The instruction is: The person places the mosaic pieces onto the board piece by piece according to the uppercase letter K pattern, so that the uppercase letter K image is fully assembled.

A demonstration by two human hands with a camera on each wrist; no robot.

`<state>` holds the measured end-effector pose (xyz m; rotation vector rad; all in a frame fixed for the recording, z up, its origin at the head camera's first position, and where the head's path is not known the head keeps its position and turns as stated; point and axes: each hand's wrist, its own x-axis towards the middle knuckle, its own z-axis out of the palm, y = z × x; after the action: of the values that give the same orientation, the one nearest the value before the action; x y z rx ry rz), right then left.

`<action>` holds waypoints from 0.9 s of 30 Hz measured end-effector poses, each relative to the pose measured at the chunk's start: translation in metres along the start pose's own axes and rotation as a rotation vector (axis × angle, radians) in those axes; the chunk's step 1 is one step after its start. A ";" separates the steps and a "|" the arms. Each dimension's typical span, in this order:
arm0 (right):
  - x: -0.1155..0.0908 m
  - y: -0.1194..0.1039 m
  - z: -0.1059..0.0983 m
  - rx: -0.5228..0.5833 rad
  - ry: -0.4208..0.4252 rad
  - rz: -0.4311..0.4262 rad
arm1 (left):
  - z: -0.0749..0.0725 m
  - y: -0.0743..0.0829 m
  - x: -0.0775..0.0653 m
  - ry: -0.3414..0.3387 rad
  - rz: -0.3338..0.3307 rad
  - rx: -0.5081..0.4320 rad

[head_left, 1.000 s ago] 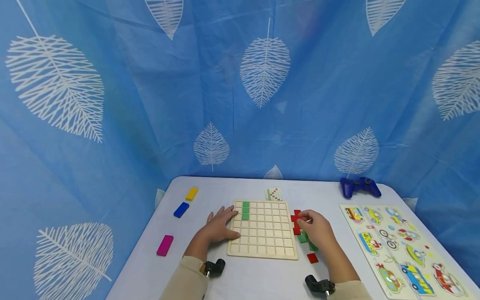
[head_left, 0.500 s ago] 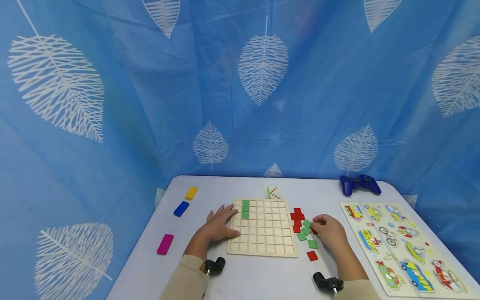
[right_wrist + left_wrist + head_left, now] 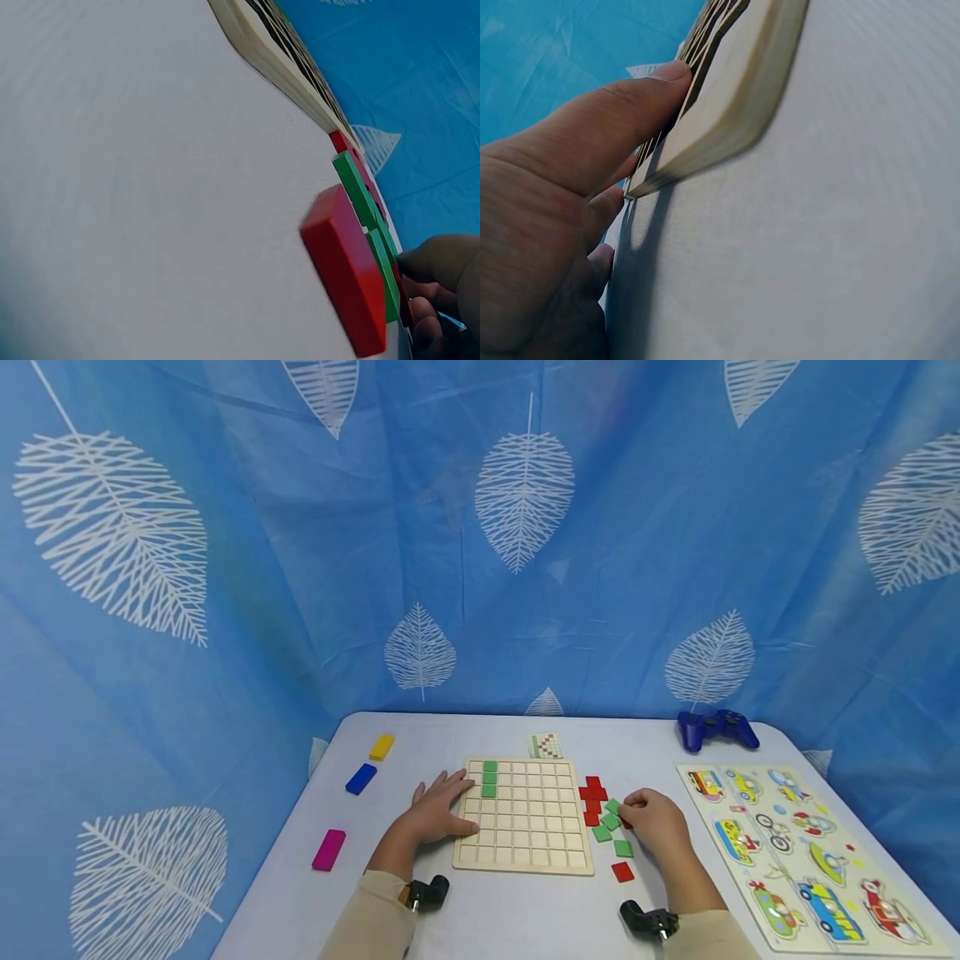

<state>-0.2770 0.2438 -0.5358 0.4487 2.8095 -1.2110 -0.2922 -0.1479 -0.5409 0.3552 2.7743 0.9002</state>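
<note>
My left hand [image 3: 435, 810] rests on the left edge of a wooden grid board [image 3: 525, 866], fingers spread. In the left wrist view the thumb [image 3: 630, 112] lies over the board's rim [image 3: 727, 112]. Green square tiles [image 3: 490, 778] sit in the board's second column near the top. To the right of the board, my right hand [image 3: 656, 818] has bent fingers down among loose green tiles [image 3: 602, 833], beside a partly covered red tile [image 3: 627, 823]. In the right wrist view the thumb [image 3: 435, 259] is at the tiles' far side; whether it pinches one is hidden.
Red tiles [image 3: 592, 793] lie close to the board's right edge. A single red tile [image 3: 622, 872] is nearer. A pattern card [image 3: 545, 746] lies behind the board. A vehicle puzzle [image 3: 806, 860] and blue game controller [image 3: 717, 730] are right; yellow [image 3: 382, 747], blue [image 3: 361, 778] and magenta [image 3: 328, 850] blocks left.
My right hand has moved from the red tiles by the board rightward to the green tiles, uncovering several of them. It has stayed there since half a second ago. The left hand has not moved.
</note>
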 end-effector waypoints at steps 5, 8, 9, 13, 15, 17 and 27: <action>0.000 0.003 0.002 -0.001 0.023 0.003 | 0.001 -0.001 -0.001 0.001 -0.002 -0.003; 0.001 0.005 0.004 -0.014 0.021 0.002 | 0.000 -0.001 -0.001 -0.002 -0.002 0.001; 0.002 0.005 0.004 -0.017 0.019 -0.002 | 0.000 -0.001 -0.001 -0.001 0.000 0.002; 0.004 0.003 0.004 -0.032 0.006 -0.017 | -0.002 -0.001 -0.001 0.007 0.006 0.007; 0.004 0.001 0.004 -0.036 -0.002 -0.016 | -0.002 -0.001 -0.001 0.007 0.009 0.002; 0.004 0.000 0.004 -0.050 -0.014 -0.012 | -0.002 -0.001 -0.002 0.001 0.010 -0.006; 0.007 -0.005 0.002 -0.100 -0.040 -0.018 | 0.001 0.000 -0.002 0.004 0.006 -0.012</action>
<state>-0.2850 0.2405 -0.5349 0.3900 2.8301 -1.0638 -0.2903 -0.1480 -0.5411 0.3604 2.7714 0.9197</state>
